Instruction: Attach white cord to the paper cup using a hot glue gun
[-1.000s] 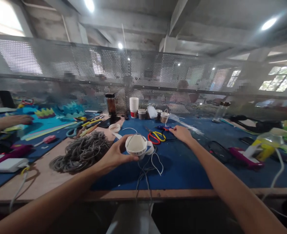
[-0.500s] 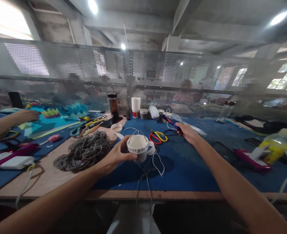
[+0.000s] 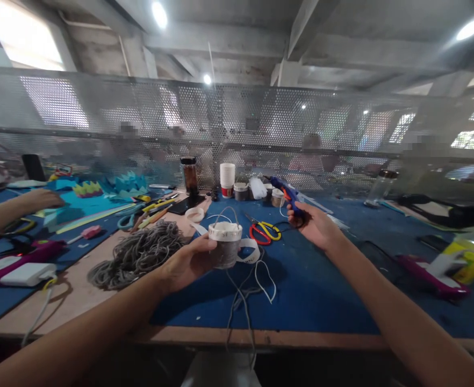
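My left hand (image 3: 192, 262) grips a small grey cord-wrapped cup (image 3: 225, 253) by its side, holding it above the blue mat. A white printed ribbon (image 3: 250, 250) runs round the cup's rim, its loose length looping off to the right. From the top rises a thin arched handle, and grey cord (image 3: 239, 301) trails below over the table edge. In my right hand (image 3: 315, 224) is a blue and orange glue gun (image 3: 288, 194), its nozzle pointing up and left. Red and yellow scissors (image 3: 265, 231) lie between the two hands.
A heap of grey cord (image 3: 140, 255) lies left of the cup. Behind stand stacked paper cups (image 3: 227, 180), a dark bottle (image 3: 189, 176) and several small finished-looking cups. Another person's hand (image 3: 43, 201) is over blue paper at left. A purple power strip (image 3: 434, 277) sits at right.
The cup has turned more upright, so its grey side shows instead of its inside. My right hand has raised the glue gun and tilted it upward. The view has shifted slightly.
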Demonstrator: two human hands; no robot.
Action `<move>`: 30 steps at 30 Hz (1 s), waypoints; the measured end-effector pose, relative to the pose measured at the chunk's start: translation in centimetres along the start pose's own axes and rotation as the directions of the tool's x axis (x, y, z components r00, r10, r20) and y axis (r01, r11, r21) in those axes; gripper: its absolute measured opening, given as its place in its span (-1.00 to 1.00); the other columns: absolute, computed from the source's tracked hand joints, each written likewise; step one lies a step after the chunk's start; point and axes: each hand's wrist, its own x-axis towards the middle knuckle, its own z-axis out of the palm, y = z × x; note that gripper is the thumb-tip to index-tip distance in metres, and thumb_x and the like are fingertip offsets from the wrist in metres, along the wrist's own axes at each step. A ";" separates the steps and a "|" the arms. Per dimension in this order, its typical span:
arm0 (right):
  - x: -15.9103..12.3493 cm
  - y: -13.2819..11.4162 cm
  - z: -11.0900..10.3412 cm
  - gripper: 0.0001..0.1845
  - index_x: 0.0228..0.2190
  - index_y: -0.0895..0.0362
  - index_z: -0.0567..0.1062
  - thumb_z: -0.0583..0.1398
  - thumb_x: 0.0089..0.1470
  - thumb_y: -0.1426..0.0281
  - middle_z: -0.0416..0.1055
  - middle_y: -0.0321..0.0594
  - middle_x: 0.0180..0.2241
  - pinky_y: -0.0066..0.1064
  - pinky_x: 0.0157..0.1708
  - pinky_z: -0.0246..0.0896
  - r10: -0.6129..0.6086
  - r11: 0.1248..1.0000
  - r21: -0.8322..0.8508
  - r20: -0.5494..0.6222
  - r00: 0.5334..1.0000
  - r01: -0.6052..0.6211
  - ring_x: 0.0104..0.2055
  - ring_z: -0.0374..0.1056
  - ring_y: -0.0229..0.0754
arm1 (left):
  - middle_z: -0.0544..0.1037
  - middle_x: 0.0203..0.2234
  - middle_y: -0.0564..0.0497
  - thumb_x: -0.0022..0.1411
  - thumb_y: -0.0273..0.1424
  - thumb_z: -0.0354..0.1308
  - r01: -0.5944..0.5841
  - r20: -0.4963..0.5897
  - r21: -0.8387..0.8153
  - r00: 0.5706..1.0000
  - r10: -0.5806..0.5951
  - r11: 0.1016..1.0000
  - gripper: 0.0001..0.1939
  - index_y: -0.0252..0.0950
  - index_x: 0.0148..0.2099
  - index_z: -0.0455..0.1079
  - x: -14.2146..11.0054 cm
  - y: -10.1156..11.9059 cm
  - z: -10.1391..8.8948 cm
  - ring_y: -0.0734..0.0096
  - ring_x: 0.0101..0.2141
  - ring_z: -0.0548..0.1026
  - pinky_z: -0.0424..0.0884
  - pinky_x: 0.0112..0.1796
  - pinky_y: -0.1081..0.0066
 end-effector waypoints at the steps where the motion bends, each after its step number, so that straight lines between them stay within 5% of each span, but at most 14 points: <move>1: -0.2 0.0 0.2 -0.87 -0.35 0.11 0.48 0.28 0.00 0.37 0.40 -0.22 -0.36 -0.41 -0.35 0.40 0.002 1.000 0.000 -0.008 1.000 -0.002 -0.37 0.33 -0.25 | 0.47 0.09 -0.18 0.17 -0.29 0.16 -0.007 0.014 0.036 1.000 0.007 0.999 -0.48 -0.30 0.17 0.34 0.2 0.1 0.0 -0.01 0.10 0.40 0.30 0.08 0.11; 10: -2.0 0.1 1.5 -0.85 -0.35 0.14 0.44 0.24 0.08 0.30 0.34 -0.24 -0.39 -0.47 -0.46 0.24 0.052 0.998 -0.040 0.075 0.996 -0.049 -0.43 0.22 -0.30 | 0.52 0.00 -0.19 -0.05 -0.33 0.38 -0.064 0.009 0.298 0.998 0.064 0.952 -0.34 -0.29 0.12 0.32 2.3 1.7 0.8 0.04 -0.02 0.47 0.37 -0.06 0.24; 14: -2.9 0.5 2.1 -0.76 -0.32 0.10 0.39 0.23 0.12 0.18 0.30 -0.33 -0.45 -0.49 -0.48 0.18 -0.031 0.987 -0.158 0.055 0.998 0.040 -0.46 0.22 -0.32 | 0.48 0.06 -0.18 0.02 -0.36 0.32 -0.102 -0.002 0.299 0.994 0.108 0.949 -0.35 -0.24 0.17 0.27 3.0 1.9 0.2 0.02 0.05 0.43 0.33 0.01 0.19; 20: -3.4 1.4 2.8 -0.75 -0.35 0.11 0.35 0.24 0.11 0.20 0.23 -0.38 -0.55 -0.43 -0.48 0.13 -0.060 0.956 -0.282 0.084 0.995 0.081 -0.53 0.15 -0.33 | 0.48 0.06 -0.20 0.04 -0.28 0.28 -0.024 0.029 0.181 0.999 0.019 0.983 -0.40 -0.29 0.14 0.33 3.6 1.0 -0.6 -0.05 0.08 0.41 0.33 0.04 0.14; 25: -3.5 1.6 3.1 -0.70 -0.47 0.12 0.35 0.19 0.16 0.18 0.24 -0.34 -0.58 -0.36 -0.41 0.15 -0.055 0.910 -0.404 0.113 0.992 0.096 -0.51 0.19 -0.28 | 0.58 -0.09 -0.19 -0.17 -0.28 0.45 -0.057 -0.042 0.291 0.997 0.072 0.955 -0.29 -0.32 0.07 0.38 3.8 0.3 -1.1 -0.08 0.01 0.46 0.36 -0.01 0.16; 30: -3.8 1.7 3.1 -0.65 -0.55 0.10 0.31 0.20 0.15 0.17 0.20 -0.36 -0.63 -0.35 -0.43 0.12 -0.029 0.889 -0.451 0.122 0.992 0.082 -0.56 0.16 -0.29 | 0.54 -0.01 -0.17 -0.11 -0.33 0.43 -0.045 -0.044 0.351 0.997 0.064 0.935 -0.28 -0.29 0.13 0.34 3.4 0.3 -1.4 0.00 0.00 0.46 0.36 0.00 0.21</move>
